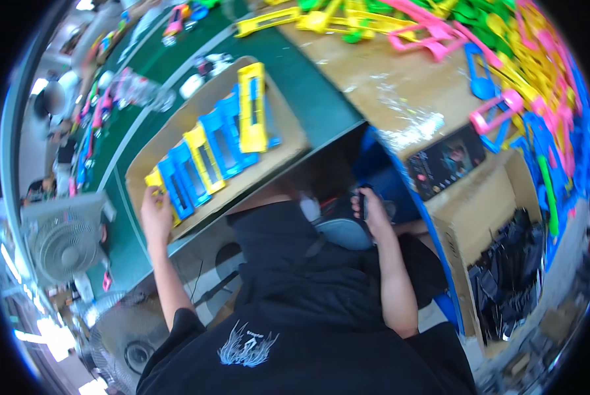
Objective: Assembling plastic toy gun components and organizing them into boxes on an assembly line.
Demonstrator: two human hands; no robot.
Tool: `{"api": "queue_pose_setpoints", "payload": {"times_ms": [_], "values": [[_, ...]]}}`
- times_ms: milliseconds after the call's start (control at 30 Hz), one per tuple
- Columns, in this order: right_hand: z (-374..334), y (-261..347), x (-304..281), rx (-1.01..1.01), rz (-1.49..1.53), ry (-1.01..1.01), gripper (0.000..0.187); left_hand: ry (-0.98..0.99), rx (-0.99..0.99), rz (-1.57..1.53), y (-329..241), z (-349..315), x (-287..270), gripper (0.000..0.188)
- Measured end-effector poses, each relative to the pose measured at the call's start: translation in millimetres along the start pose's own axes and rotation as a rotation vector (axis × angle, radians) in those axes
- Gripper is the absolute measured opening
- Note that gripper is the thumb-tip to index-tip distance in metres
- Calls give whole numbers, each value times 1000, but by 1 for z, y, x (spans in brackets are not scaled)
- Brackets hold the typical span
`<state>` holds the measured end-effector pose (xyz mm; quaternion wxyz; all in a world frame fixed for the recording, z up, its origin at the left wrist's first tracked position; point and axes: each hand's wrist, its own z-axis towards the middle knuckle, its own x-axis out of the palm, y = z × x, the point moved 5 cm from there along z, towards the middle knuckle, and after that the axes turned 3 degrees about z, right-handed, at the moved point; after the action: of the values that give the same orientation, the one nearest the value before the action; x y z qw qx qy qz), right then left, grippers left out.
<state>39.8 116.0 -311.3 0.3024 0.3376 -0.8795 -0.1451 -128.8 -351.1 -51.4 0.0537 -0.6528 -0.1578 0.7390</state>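
Green table (321, 105), left hand (155, 214) at cardboard tray (176, 135) edge

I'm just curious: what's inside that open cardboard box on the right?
The cardboard box holds a heap of small dark parts, piled at its far end. Whatever lies beneath the heap is covered, and single pieces are too blurred to identify.

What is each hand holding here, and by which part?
Left hand grips the near end of the cardboard tray. Right hand holds a small dark object; which part cannot be told.
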Motion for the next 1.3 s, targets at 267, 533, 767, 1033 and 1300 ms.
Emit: {"api": "queue_pose_setpoints", "payload": {"times_ms": [267,533,767,1033,1300], "values": [[-5,8,-9,-52,-88,-37,23,223,-100,-265,-10,11,17,27],[-4,7,-8,-65,-73,-19,29,289,-56,-304,-18,9,11,41],[-4,3,-5,-58,-39,3,24,122,311,-201,-139,20,-41,32],[-10,5,-3,-75,-133,22,18,150,972,-61,-353,130,32,31],[-22,14,-11,-150,-122,-26,23,173,1092,288,-420,214,141,50]]}}
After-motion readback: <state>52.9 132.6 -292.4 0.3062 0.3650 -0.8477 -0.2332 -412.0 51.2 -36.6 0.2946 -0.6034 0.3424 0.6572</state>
